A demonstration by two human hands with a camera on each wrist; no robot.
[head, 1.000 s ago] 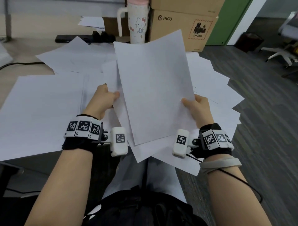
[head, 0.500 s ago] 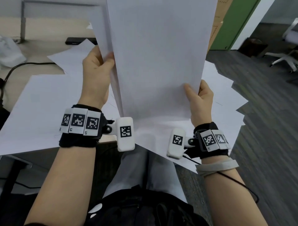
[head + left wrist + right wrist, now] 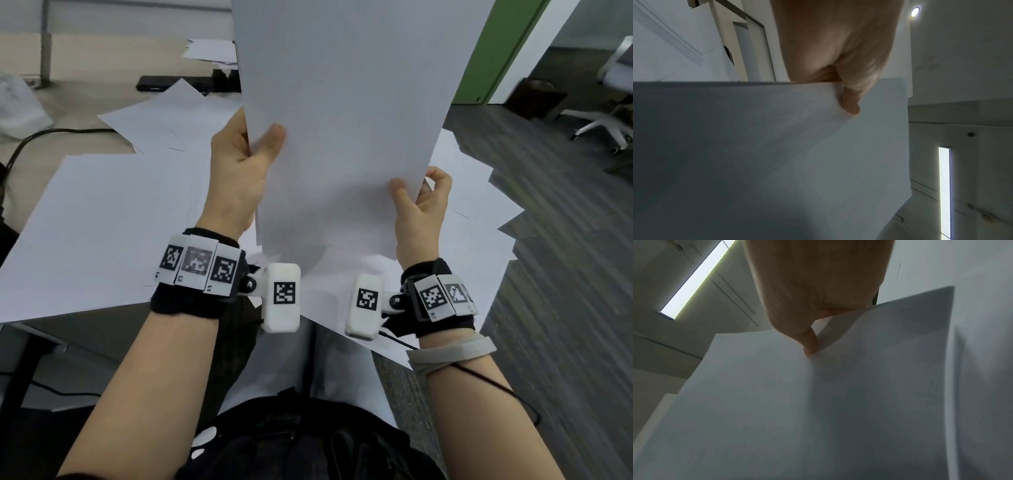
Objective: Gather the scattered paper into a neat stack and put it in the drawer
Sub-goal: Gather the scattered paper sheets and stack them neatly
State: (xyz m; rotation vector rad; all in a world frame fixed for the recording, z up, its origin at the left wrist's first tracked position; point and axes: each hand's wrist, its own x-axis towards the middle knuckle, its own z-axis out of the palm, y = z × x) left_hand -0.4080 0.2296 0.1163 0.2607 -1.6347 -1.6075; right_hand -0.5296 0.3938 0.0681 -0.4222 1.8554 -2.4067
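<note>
While loose white paper sheets (image 3: 102, 219) lie scattered over the pale surface (image 3: 75, 113), a white sheaf of paper (image 3: 342, 120), perhaps several sheets, stands upright above it, its edges pinched by the left hand (image 3: 236, 171) and right hand (image 3: 419, 212).

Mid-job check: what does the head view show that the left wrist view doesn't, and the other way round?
Only the head view shows the right hand pinching the held sheets at their right edge, the loose sheets spread on the desk, the black cable and the office chair. Only the left wrist view shows the ceiling light strip and round spotlight. Both show the left hand gripping the held sheets' left edge, thumb on the near face. No drawer appears in either.
</note>
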